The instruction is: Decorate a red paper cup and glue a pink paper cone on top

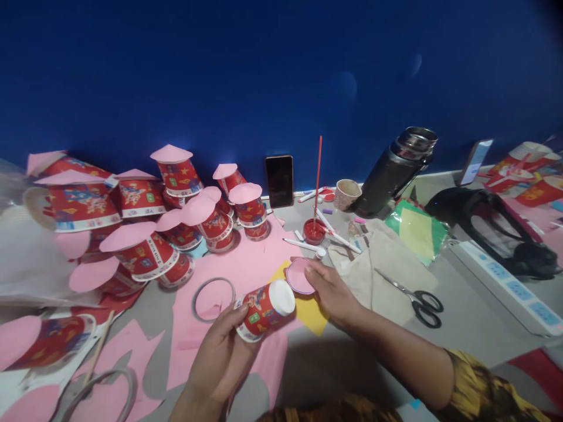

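My left hand (226,351) is closed around a red printed paper cup (259,313), which is tilted with its white round end facing up and right. Close to that white end, my right hand (336,293) pinches a round pink paper piece (300,276) with a dark purple edge. A small gap separates the two things. Beneath them lie pink paper sheets (200,357) and a piece of yellow paper (314,316). Left of the cup rests a grey ring (213,299), probably a tape roll.
Several red cups with pink cone tops (171,170) crowd the left side. Behind are a phone (280,181), a red pot with a stick (314,231), a paper cup (347,193) and a black flask (396,170). Scissors (416,298) and a power strip (505,287) lie right.
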`<state>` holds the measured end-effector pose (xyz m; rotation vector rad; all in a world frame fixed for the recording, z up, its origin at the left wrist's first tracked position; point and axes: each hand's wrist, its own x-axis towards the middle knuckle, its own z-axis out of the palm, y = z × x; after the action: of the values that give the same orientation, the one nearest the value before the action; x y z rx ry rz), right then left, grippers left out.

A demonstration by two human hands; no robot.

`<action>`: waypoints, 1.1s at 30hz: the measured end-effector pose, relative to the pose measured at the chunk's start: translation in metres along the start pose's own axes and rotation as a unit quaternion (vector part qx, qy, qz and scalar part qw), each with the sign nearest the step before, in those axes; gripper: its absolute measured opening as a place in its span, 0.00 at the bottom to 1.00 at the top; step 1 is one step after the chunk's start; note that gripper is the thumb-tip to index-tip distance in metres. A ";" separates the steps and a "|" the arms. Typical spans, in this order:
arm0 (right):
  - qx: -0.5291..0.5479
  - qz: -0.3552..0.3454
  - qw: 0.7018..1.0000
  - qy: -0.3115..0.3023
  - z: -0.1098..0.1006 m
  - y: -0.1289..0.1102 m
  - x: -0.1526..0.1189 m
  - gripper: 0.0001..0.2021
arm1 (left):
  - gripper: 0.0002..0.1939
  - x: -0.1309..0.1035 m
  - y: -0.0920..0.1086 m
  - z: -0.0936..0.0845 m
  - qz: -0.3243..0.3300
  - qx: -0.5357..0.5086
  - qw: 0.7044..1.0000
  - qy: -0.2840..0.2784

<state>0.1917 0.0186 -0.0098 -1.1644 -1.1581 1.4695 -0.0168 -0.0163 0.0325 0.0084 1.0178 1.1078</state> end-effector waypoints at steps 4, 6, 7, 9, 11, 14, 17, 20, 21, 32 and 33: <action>-0.010 0.002 1.000 -0.010 0.000 -0.003 -0.002 0.29 | 0.12 0.003 -0.002 -0.003 0.003 0.005 1.000 -0.011; 0.015 0.012 1.000 -0.025 0.001 -0.003 -0.003 0.30 | 0.10 0.004 -0.001 -0.004 0.011 0.006 1.000 -0.014; 0.034 0.020 0.999 -0.033 0.002 -0.002 -0.003 0.30 | 0.10 0.004 -0.001 -0.005 0.017 0.010 1.000 -0.014; 0.084 0.038 0.995 -0.041 0.003 0.000 -0.003 0.28 | 0.10 0.005 0.000 -0.006 0.032 0.027 0.999 -0.013; 0.139 0.055 0.988 -0.036 0.004 0.002 -0.002 0.25 | 0.12 0.004 0.002 -0.006 0.045 0.064 0.997 -0.021; 0.212 0.084 0.973 -0.024 0.004 0.003 0.001 0.21 | 0.17 0.000 0.004 -0.005 0.056 0.135 0.988 -0.048; 0.253 0.107 0.961 -0.014 0.002 0.003 0.004 0.22 | 0.22 -0.002 0.008 -0.002 0.084 0.182 0.979 -0.044; 0.268 0.125 0.955 -0.018 0.001 0.002 0.005 0.24 | 0.28 0.004 0.018 0.002 0.146 0.210 0.967 -0.007; 0.273 0.131 0.953 -0.022 0.001 0.001 0.004 0.25 | 0.30 0.007 0.023 0.003 0.170 0.214 0.962 0.007; 0.317 0.176 0.930 -0.066 0.004 -0.002 -0.001 0.26 | 0.16 -0.012 -0.004 0.016 0.533 0.546 0.642 0.078; 0.314 0.179 0.930 -0.070 0.005 -0.002 -0.002 0.27 | 0.16 -0.013 -0.011 0.018 0.497 0.557 0.665 0.037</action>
<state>0.1871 0.0162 -0.0068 -0.8461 -0.4910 2.0323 0.0026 -0.0231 0.0461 1.7189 1.6978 1.2202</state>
